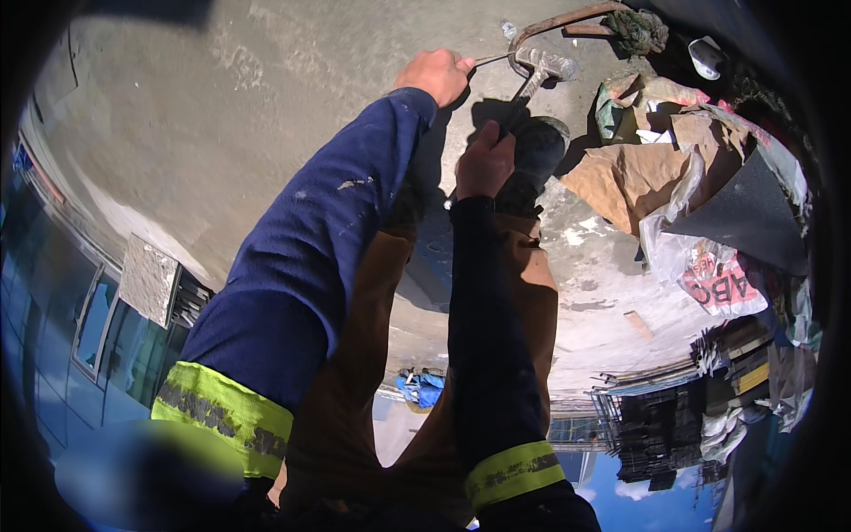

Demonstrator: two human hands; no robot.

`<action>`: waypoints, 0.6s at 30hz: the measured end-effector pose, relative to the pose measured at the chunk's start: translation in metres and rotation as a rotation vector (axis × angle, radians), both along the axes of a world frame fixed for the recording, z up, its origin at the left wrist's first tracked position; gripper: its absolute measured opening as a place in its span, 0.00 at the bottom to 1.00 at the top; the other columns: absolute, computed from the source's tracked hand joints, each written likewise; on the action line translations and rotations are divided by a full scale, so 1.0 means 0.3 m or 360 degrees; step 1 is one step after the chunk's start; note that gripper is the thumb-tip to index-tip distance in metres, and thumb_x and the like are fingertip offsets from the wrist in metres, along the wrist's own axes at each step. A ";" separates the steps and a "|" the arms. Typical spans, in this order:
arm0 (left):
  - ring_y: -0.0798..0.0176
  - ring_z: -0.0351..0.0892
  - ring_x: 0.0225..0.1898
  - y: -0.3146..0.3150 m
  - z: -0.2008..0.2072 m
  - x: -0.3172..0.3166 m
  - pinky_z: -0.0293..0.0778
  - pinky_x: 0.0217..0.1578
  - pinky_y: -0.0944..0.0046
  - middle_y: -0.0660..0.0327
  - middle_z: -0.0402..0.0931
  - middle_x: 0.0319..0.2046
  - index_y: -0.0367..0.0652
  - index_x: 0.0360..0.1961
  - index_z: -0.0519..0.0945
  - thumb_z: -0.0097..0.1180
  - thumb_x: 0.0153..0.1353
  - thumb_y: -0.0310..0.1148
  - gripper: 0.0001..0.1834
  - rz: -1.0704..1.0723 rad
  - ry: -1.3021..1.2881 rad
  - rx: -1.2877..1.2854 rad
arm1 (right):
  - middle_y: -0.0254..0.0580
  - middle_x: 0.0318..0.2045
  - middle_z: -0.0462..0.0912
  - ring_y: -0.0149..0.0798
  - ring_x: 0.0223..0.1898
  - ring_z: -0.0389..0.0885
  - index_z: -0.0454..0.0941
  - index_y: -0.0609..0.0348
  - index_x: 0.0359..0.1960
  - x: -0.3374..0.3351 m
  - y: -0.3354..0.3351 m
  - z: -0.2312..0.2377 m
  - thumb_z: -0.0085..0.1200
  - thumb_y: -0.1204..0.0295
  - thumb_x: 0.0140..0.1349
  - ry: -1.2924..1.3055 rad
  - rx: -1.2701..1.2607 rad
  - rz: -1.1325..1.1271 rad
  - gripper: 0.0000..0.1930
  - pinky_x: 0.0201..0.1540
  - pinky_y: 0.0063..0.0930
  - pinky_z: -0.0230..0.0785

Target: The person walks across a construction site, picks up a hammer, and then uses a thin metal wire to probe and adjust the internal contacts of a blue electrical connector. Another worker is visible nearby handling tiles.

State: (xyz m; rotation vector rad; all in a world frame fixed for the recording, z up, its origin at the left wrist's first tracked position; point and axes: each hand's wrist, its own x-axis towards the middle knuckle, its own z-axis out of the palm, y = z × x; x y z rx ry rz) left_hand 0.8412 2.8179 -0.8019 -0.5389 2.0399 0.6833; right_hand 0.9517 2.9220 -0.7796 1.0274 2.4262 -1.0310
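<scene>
My right hand (485, 165) is wrapped round the dark handle of a hammer (535, 80). The hammer's worn grey head lies over the concrete ground, beside a bent rusty metal bar (532, 31). My left hand (436, 76), ahead and to the left, is closed on a thin metal rod (490, 59). The rod's far end reaches the curve of the bar near the hammer head; whether they touch I cannot tell. Just under the hammer is my dark boot (541, 151). Both arms wear dark blue sleeves with yellow reflective bands.
To the right lies a heap of torn brown paper (629, 182), plastic bags (722, 279) and a dark sheet (749, 213). A tangled greenish bundle (640, 32) sits by the bar's end. Stacked boards (745, 355) stand at the lower right. A window wall (89, 328) runs along the left.
</scene>
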 end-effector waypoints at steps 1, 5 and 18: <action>0.42 0.78 0.52 -0.006 -0.009 0.002 0.72 0.54 0.49 0.46 0.82 0.45 0.47 0.46 0.85 0.46 0.69 0.51 0.22 -0.0016 0.0020 0.0008 | 0.60 0.27 0.80 0.65 0.31 0.80 0.70 0.68 0.40 -0.009 0.021 0.018 0.42 0.59 0.72 0.0015 -0.0022 -0.0027 0.19 0.34 0.52 0.69; 0.42 0.78 0.51 -0.029 -0.018 0.021 0.72 0.53 0.49 0.47 0.82 0.44 0.46 0.45 0.85 0.46 0.69 0.50 0.22 -0.0014 0.0065 -0.0026 | 0.46 0.20 0.76 0.48 0.19 0.77 0.70 0.64 0.37 -0.070 0.077 0.245 0.40 0.55 0.73 0.0166 -0.0074 -0.0473 0.21 0.23 0.39 0.69; 0.39 0.79 0.47 -0.012 -0.080 0.032 0.72 0.49 0.49 0.42 0.82 0.38 0.40 0.41 0.83 0.45 0.69 0.50 0.24 -0.0071 0.0246 -0.0003 | 0.63 0.27 0.80 0.66 0.32 0.80 0.70 0.67 0.40 0.064 -0.041 0.042 0.45 0.62 0.71 -0.0069 -0.0103 0.0019 0.16 0.33 0.52 0.71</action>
